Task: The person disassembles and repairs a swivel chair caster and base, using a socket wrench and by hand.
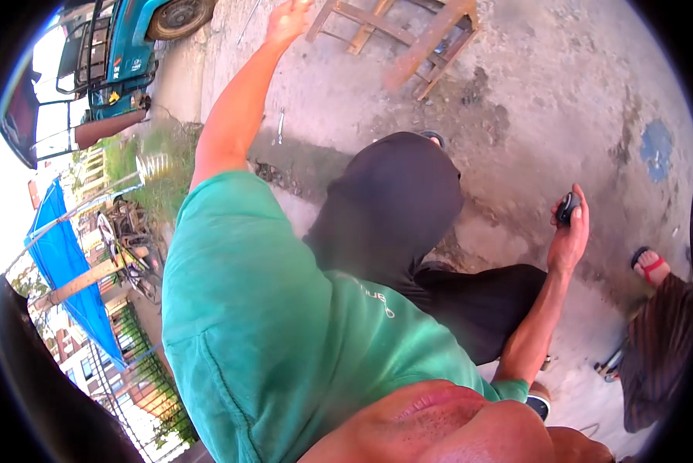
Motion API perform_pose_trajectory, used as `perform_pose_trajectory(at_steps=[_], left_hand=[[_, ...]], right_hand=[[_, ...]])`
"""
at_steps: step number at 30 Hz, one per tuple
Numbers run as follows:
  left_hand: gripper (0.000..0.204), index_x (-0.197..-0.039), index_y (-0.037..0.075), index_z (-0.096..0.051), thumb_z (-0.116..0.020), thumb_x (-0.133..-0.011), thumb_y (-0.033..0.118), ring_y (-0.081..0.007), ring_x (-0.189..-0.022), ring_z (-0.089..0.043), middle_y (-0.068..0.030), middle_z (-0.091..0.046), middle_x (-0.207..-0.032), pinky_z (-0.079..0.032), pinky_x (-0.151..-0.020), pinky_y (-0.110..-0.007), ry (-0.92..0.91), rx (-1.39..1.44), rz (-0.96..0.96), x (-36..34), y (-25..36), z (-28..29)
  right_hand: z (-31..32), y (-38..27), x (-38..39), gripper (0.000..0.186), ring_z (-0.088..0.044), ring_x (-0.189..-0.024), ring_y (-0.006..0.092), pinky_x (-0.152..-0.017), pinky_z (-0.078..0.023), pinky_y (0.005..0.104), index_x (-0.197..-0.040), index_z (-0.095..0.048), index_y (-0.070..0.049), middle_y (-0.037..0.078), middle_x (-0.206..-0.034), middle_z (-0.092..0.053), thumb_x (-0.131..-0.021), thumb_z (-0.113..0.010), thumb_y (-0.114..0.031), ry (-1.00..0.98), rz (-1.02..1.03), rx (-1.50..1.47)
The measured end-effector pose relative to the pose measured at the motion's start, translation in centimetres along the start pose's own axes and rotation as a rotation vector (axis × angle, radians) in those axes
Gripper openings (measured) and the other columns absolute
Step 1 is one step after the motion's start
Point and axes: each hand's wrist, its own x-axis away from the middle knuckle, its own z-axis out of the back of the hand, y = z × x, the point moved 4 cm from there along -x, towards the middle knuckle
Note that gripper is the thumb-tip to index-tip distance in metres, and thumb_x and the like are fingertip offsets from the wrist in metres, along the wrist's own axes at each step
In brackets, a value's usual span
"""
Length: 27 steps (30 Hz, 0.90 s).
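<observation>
My left hand (288,19) is stretched out at the top edge, fingers apart, left of a worn wooden stool (404,35) on the concrete. Below it, a silver wrench (281,125) lies on the ground. My right hand (569,235) is closed on a small black rounded object (569,207), whose kind I cannot make out, out to the right of my bent, dark-clad knee (396,197).
A teal vehicle (122,58) stands upper left. A blue tarp (72,270) on poles and a bicycle (130,262) are at the left. Another person's foot (651,266) in a red-strapped sandal is at the right, beside rough concrete (532,92).
</observation>
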Motion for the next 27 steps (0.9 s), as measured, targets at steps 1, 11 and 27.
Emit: perform_pose_trajectory(at_steps=[1,11,27], left_hand=[[0.039,-0.109,0.001,-0.069,-0.064,-0.095,0.038,-0.0206,-0.082,-0.068,-0.0089,-0.069,-0.089,-0.054,-0.074,-0.037,0.003,0.44,0.333,1.2,0.3,-1.6],[0.034,-0.121,0.002,-0.066,-0.06,-0.101,0.03,-0.0121,-0.048,-0.054,-0.0118,-0.07,-0.085,-0.04,-0.041,-0.028,-0.17,1.073,1.296,29.0,-11.3,-6.1],[0.026,-0.102,0.016,-0.071,-0.047,-0.099,0.024,-0.0226,-0.092,-0.071,-0.0047,-0.076,-0.094,-0.056,-0.076,-0.034,-1.22,-0.441,-0.317,38.1,-10.2,-30.7]], right_hand=[[0.1,0.1,-0.8,0.058,-0.058,-0.089,0.0152,-0.074,-0.044,0.0276,-0.146,-0.048,0.002,0.008,-0.103,-0.061,-0.101,-0.053,-0.033,0.022,-0.005,0.024],[-3.2,3.4,-5.3,0.07,-0.057,-0.093,0.0168,-0.077,-0.043,0.0298,-0.146,-0.046,0.006,0.008,-0.105,-0.059,-0.099,-0.059,-0.043,-0.08,-0.184,-0.019],[-7.2,3.4,-8.2,0.044,-0.061,-0.097,0.0118,-0.087,-0.051,0.0273,-0.141,-0.059,-0.005,0.003,-0.109,-0.063,-0.098,-0.062,-0.012,-0.014,-0.258,0.554]])
